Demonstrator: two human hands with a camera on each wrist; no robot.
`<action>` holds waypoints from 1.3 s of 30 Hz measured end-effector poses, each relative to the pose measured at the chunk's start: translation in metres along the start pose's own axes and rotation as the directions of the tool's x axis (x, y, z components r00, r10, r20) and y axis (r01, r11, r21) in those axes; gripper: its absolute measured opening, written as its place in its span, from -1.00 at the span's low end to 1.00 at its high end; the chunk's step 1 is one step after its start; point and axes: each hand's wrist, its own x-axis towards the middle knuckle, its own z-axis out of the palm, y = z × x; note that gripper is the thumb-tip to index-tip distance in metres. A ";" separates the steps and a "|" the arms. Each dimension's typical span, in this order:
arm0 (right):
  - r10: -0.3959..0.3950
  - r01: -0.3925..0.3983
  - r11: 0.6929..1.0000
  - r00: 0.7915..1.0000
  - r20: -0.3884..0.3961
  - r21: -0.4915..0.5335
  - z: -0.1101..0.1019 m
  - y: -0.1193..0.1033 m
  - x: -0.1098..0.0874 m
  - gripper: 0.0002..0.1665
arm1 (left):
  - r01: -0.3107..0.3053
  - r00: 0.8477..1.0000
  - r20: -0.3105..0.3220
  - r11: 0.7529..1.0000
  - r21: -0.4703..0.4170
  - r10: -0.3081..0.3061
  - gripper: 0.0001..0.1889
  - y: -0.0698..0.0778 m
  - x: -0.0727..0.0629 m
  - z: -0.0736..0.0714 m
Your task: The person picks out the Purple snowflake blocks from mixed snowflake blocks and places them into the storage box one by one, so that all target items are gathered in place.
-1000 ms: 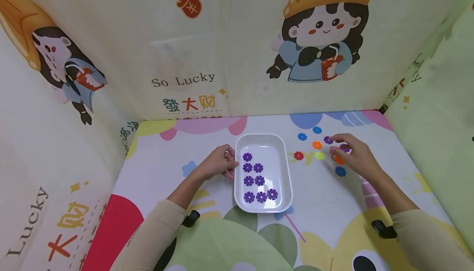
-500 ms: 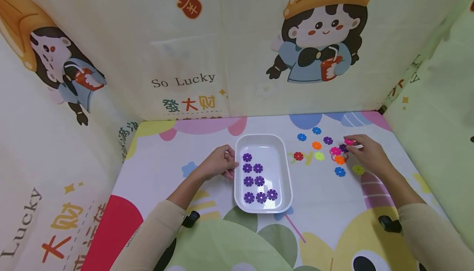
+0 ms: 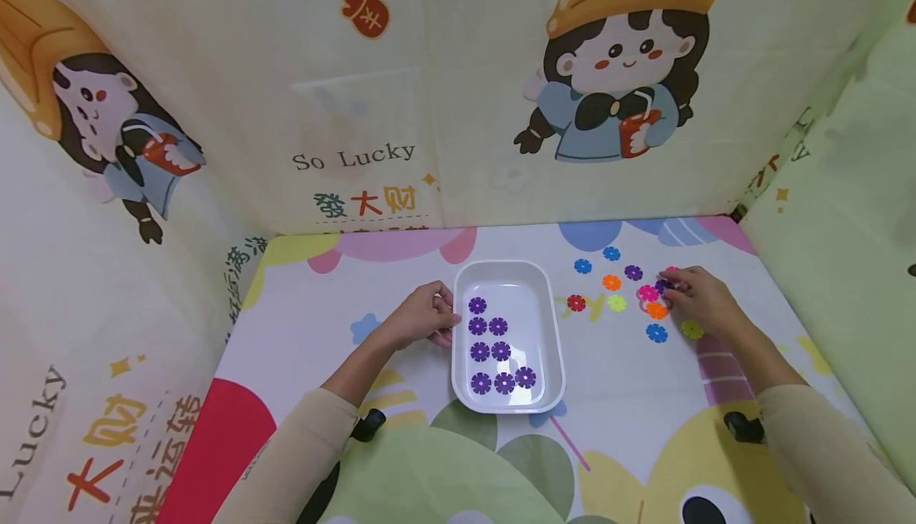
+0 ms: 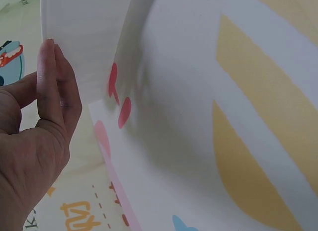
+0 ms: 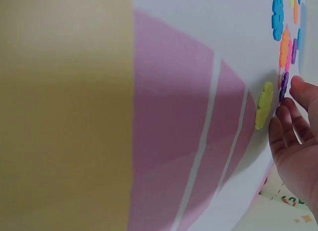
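On the left, my left hand [image 3: 422, 316] pinches the left rim of a white plastic tray [image 3: 555, 333]. In the left wrist view its fingers [image 4: 52, 87] lie along the tray's side wall [image 4: 84, 42]. Several purple flower-shaped discs [image 3: 479, 351] lie inside the tray, towards its left and near side. My right hand [image 3: 704, 301] is over the loose discs on the right, thumb and forefinger apart. Its fingertips are right at a purple disc [image 3: 663, 286], partly hidden by them. A pink disc [image 3: 671, 271] peeks out behind the forefinger, and a yellow-green disc [image 5: 264, 106] lies beneath the hand.
Between tray and right hand lie loose discs: red [image 3: 576, 303], yellow-green [image 3: 617, 303], orange [image 3: 611, 282], blue [image 3: 657, 333], pink [image 3: 647, 293] and another purple disc [image 3: 633, 273]. The table has a printed cover [image 3: 615, 397]. Printed cloth walls [image 3: 472, 182] stand behind and at both sides.
My right hand first drew back to the right from the purple discs, then lowered its fingertips to the right-hand purple disc. The left hand and the tray stay put.
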 end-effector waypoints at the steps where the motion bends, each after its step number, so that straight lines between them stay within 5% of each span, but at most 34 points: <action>1: 0.004 -0.004 1.000 1.000 -0.002 -0.002 0.000 0.000 0.001 -0.43 | 0.000 1.000 -0.002 1.000 0.003 0.000 -0.69 0.000 0.000 0.000; 32: 0.018 -0.015 0.998 0.999 -0.049 0.068 0.001 0.001 -0.001 -0.48 | -0.002 1.000 -0.001 1.000 0.004 0.002 -0.70 0.000 0.000 0.000; 39: 0.009 -0.005 0.998 0.998 -0.061 0.058 0.000 0.001 -0.003 -0.64 | -0.003 1.000 0.008 1.000 0.004 0.003 -0.69 0.000 0.002 0.000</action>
